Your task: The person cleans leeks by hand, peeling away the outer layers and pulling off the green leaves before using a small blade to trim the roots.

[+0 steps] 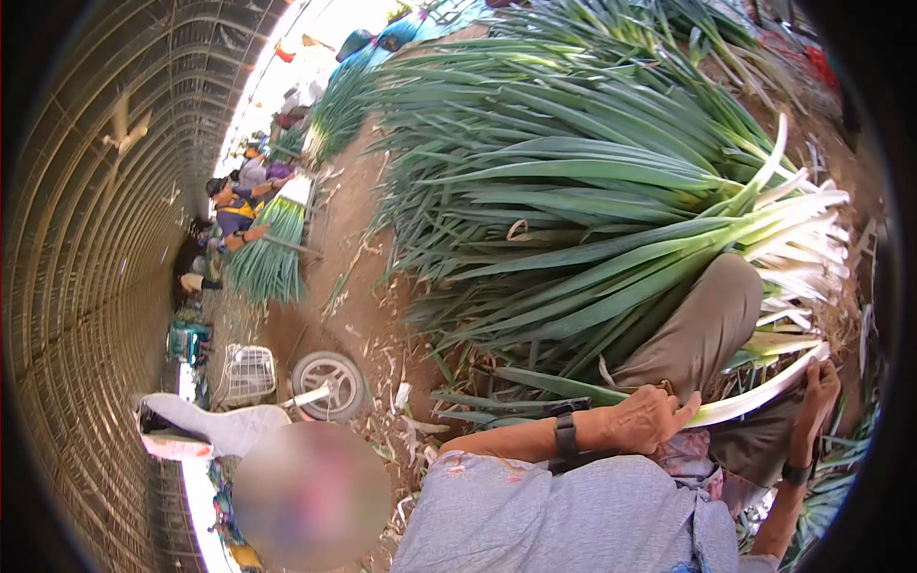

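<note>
In the head view, my left hand, with a dark band at the wrist, is closed round the green-white middle of a single leek. The white end of that leek is pinched in my right hand, near its root. A large pile of leeks lies just beyond my hands, with green leaves to the left and white stems to the right. A knee in brown trousers rests against the pile.
A wheel, a white crate and a grey cloth-covered object are at the left, above a blurred round patch. Farther off, a person in a cap handles a leek bundle. Scraps litter the soil.
</note>
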Demonstrator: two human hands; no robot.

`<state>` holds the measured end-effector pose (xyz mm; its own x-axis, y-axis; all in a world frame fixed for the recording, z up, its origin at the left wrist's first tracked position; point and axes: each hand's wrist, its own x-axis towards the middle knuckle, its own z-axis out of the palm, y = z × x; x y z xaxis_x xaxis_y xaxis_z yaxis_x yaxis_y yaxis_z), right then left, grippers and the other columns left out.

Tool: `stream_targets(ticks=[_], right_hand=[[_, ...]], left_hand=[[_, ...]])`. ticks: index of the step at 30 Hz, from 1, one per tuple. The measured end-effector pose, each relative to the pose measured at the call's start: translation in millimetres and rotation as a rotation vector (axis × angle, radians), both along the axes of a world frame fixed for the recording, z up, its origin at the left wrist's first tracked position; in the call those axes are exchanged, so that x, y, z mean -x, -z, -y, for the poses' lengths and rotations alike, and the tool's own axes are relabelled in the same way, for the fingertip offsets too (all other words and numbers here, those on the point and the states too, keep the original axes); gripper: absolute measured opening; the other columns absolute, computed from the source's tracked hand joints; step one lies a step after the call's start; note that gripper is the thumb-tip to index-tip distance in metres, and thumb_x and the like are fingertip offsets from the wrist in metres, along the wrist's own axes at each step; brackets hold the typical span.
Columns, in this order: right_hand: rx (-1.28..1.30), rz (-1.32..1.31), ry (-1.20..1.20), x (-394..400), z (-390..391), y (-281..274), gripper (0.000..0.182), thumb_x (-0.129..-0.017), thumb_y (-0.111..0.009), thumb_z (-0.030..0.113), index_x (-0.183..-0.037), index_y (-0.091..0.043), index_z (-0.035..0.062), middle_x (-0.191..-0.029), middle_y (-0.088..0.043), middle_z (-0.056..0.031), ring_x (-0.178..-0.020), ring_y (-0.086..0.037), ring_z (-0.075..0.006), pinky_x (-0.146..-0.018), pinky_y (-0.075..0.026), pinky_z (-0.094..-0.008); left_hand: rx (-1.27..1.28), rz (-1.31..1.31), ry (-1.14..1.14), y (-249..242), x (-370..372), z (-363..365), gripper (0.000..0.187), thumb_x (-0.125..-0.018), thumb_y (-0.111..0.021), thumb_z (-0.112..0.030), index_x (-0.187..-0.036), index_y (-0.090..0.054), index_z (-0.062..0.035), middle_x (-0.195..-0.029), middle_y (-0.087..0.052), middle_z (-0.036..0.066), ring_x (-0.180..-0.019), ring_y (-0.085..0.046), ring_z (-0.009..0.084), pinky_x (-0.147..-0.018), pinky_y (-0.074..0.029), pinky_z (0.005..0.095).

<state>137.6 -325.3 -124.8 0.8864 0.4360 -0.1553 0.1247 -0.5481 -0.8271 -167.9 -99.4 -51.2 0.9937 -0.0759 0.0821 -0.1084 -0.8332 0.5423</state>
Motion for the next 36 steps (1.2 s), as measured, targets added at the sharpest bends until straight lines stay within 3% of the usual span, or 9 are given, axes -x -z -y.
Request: stream_targets(ticks=[3, 6, 7, 11, 13, 14, 16, 28, 36], right_hand=[[-0.291, 0.346, 0.068, 9, -14, 8, 0.031, -0.094, -0.055, 0.010, -0.121, -0.052, -0.0046, -0.103, -0.060, -0.0086, -0.084, -0.055, -0.0127, -0.077, -0.046, -0.0250], [0.003, 0.457, -0.361, -10, -3, -19, 0.046, -0.093, -0.056, 0.011, -0.135, -0.043, -0.0026, -0.126, -0.056, -0.0173, -0.104, -0.058, -0.0256, -0.090, -0.044, -0.0348], [0.106, 0.734, -0.508, -13, -2, -21, 0.046, -0.093, -0.056, 0.011, -0.135, -0.042, -0.0028, -0.125, -0.056, -0.0204, -0.102, -0.059, -0.0291, -0.087, -0.044, -0.0368], [0.236, 0.926, -0.661, -17, 5, -29, 0.043, -0.099, -0.048, 0.018, -0.136, -0.043, -0.0030, -0.085, -0.055, -0.0178, -0.069, -0.051, -0.0270, -0.065, -0.041, -0.0379], [0.398, 0.844, -0.707, -23, 21, -26, 0.041, -0.099, -0.047, 0.017, -0.135, -0.044, -0.0033, -0.087, -0.055, -0.0188, -0.071, -0.052, -0.0281, -0.064, -0.040, -0.0388], [0.357, 0.228, -0.584, -10, 2, -63, 0.040, -0.099, -0.046, 0.015, -0.135, -0.044, -0.0021, -0.085, -0.054, -0.0180, -0.069, -0.051, -0.0282, -0.062, -0.039, -0.0382], [0.331, 0.206, -0.559, -13, 12, -57, 0.041, -0.098, -0.046, 0.014, -0.135, -0.044, -0.0026, -0.086, -0.054, -0.0178, -0.070, -0.051, -0.0283, -0.062, -0.039, -0.0381], [0.676, 1.039, -0.658, -35, 48, -12, 0.041, -0.097, -0.046, 0.014, -0.134, -0.043, -0.0044, -0.088, -0.054, -0.0190, -0.072, -0.051, -0.0303, -0.065, -0.040, -0.0411], [0.714, 1.337, -0.607, -54, 55, 12, 0.042, -0.097, -0.045, 0.014, -0.134, -0.043, -0.0056, -0.089, -0.054, -0.0198, -0.074, -0.051, -0.0317, -0.067, -0.040, -0.0431]], left_hand=[[0.212, -0.080, -0.052, 5, -9, -7, 0.072, -0.059, -0.062, -0.007, -0.125, -0.041, 0.0133, -0.064, -0.054, 0.018, -0.055, -0.054, 0.0376, -0.053, -0.043, 0.0458], [0.298, -0.133, -0.043, 7, -17, -16, 0.068, -0.057, -0.061, -0.004, -0.121, -0.043, 0.0089, -0.062, -0.054, 0.020, -0.059, -0.055, 0.0426, -0.054, -0.042, 0.0480], [0.336, -0.154, -0.042, 7, -18, -18, 0.067, -0.056, -0.062, -0.005, -0.119, -0.043, 0.0071, -0.062, -0.054, 0.021, -0.061, -0.056, 0.0432, -0.055, -0.042, 0.0487], [0.417, -0.181, -0.037, 7, -17, -27, 0.062, -0.056, -0.063, -0.006, -0.114, -0.045, 0.0023, -0.061, -0.054, 0.022, -0.064, -0.057, 0.0451, -0.057, -0.042, 0.0501], [0.425, -0.171, -0.019, 6, -14, -27, 0.061, -0.056, -0.062, -0.005, -0.115, -0.045, 0.0022, -0.062, -0.054, 0.022, -0.064, -0.057, 0.0453, -0.057, -0.042, 0.0497], [0.426, -0.163, -0.004, 4, -13, -28, 0.063, -0.056, -0.061, -0.004, -0.116, -0.045, 0.0027, -0.062, -0.055, 0.022, -0.064, -0.057, 0.0451, -0.056, -0.042, 0.0492], [0.424, -0.135, 0.013, 4, -10, -27, 0.063, -0.056, -0.061, -0.003, -0.117, -0.046, 0.0030, -0.062, -0.055, 0.022, -0.065, -0.057, 0.0450, -0.056, -0.042, 0.0490], [0.395, -0.043, 0.054, 8, -6, -24, 0.061, -0.055, -0.062, -0.005, -0.113, -0.046, 0.0023, -0.064, -0.054, 0.023, -0.069, -0.056, 0.0460, -0.059, -0.041, 0.0497], [0.285, -0.058, 0.024, 11, -5, -16, 0.061, -0.054, -0.063, -0.006, -0.112, -0.048, 0.0028, -0.065, -0.054, 0.023, -0.070, -0.056, 0.0461, -0.060, -0.041, 0.0491]])
